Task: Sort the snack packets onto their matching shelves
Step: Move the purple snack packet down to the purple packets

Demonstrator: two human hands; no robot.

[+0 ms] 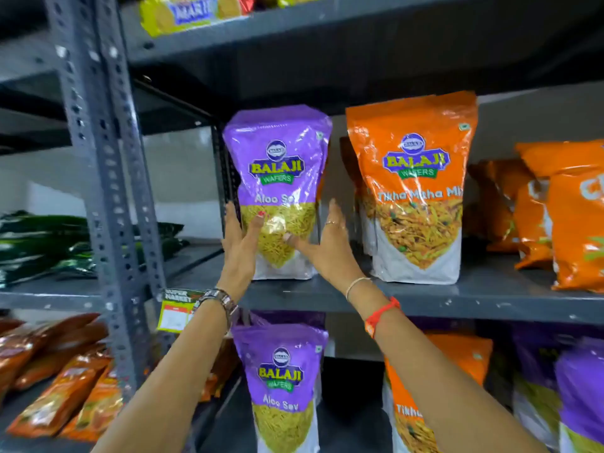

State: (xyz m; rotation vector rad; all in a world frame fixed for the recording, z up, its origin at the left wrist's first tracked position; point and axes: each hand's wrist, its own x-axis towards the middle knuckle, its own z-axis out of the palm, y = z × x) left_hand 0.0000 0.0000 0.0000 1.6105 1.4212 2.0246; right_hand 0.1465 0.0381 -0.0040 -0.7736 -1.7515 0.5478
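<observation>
A purple Aloo Sev packet point(277, 165) stands upright on the middle grey shelf point(425, 295), at its left end beside the upright post. My left hand point(240, 246) presses its left side, thumb on the front. My right hand point(327, 243) holds its right side, thumb across the front. Both hands grip the packet near its bottom. Right of it stands an orange Tikha Mitha Mix packet point(415, 191). On the shelf below, another purple Aloo Sev packet point(281, 384) stands between my forearms, with an orange packet point(457, 358) to its right.
Orange chip bags point(562, 217) fill the right of the middle shelf. More purple packets point(575, 387) sit lower right. Dark green bags point(49, 243) and orange-brown packets point(58, 380) lie on the left rack. Yellow biscuit packs point(189, 11) sit on the top shelf. A price tag point(176, 308) hangs from the shelf edge.
</observation>
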